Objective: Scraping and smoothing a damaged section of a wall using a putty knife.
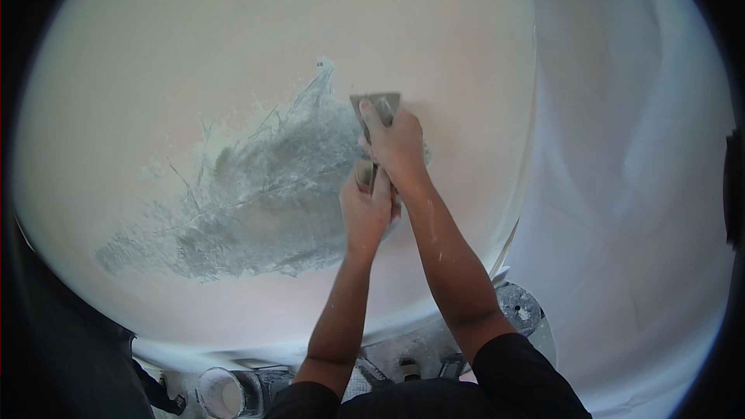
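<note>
A broad, pale curved surface point(256, 23) fills most of the head view. Across its middle spreads a rough grey patch of filler point(256, 178), ragged at the edges and streaked. My right hand point(402, 146) is closed round a wide flat putty knife point(390, 98), its blade against the surface at the patch's upper right. Just below, my left hand point(365, 213) grips a second, smaller putty knife point(363, 174) whose tip is close to the right hand. The fingers partly hide both handles, and the forearms cover the patch's right end.
White sheeting point(621, 186) hangs along the right side, bordering the pale surface. Below stand a whitish bucket point(221, 394) and a round, spattered grey object point(518, 309). Grey metal supports point(375, 372) show near the lower edge. Dark material point(70, 341) lies at lower left.
</note>
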Demonstrator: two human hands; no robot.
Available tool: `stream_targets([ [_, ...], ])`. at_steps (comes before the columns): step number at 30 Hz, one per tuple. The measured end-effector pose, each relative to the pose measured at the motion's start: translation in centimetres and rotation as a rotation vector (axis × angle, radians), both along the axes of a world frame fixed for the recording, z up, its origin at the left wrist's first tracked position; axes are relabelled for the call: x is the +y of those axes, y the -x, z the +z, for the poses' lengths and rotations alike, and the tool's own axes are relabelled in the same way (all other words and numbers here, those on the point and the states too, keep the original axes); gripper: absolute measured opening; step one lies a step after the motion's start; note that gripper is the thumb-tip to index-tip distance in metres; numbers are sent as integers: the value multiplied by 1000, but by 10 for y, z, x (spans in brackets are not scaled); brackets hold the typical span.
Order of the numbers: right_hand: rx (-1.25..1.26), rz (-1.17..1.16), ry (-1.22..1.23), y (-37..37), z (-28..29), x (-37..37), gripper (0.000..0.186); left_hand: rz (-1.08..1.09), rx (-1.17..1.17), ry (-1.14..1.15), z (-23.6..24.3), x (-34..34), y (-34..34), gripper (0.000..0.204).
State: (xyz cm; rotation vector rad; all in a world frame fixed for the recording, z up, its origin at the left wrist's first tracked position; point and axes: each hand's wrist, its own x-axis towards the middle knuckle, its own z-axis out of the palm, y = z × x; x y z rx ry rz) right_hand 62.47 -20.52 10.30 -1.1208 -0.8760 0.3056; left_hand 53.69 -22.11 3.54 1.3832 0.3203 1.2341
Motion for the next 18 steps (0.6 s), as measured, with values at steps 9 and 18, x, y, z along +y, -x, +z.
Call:
stream_targets([
  [9,-23,-44,81,-4,-10,-1,32,-45,14,42,-5,-5,6,24],
  [18,19,-155,96,-2,-18,-7,38,-46,37,68,-10,-9,4,23],
])
